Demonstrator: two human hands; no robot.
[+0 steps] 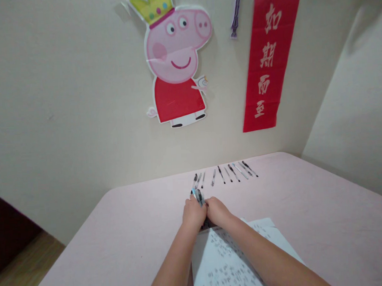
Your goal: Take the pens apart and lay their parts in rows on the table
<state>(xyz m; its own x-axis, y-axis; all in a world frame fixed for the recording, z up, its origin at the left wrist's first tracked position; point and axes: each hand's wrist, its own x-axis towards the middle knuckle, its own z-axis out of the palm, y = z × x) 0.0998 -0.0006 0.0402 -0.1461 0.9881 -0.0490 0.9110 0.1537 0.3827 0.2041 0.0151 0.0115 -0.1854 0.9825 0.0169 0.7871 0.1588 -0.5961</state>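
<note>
We hold a bunch of pens point(199, 197) in our curled left hand point(194, 213), near the top edge of the handwritten sheets point(218, 273); our right hand point(217, 211) is bent in beside it, and we cannot tell whether its fingers grip anything. For good control, we should grip the bunch firmly yet let single pens slide, and avoid knocking the row of pens point(221, 175) on the table point(144, 232) by the wall point(78, 102).

the left arm point(174, 262) and right arm point(265, 253), both bare, stretch forward and converge. the left hand point(194, 212) is curled in a grip; the right hand point(218, 211) bends inward right beside it, fingertips mostly hidden.
</note>
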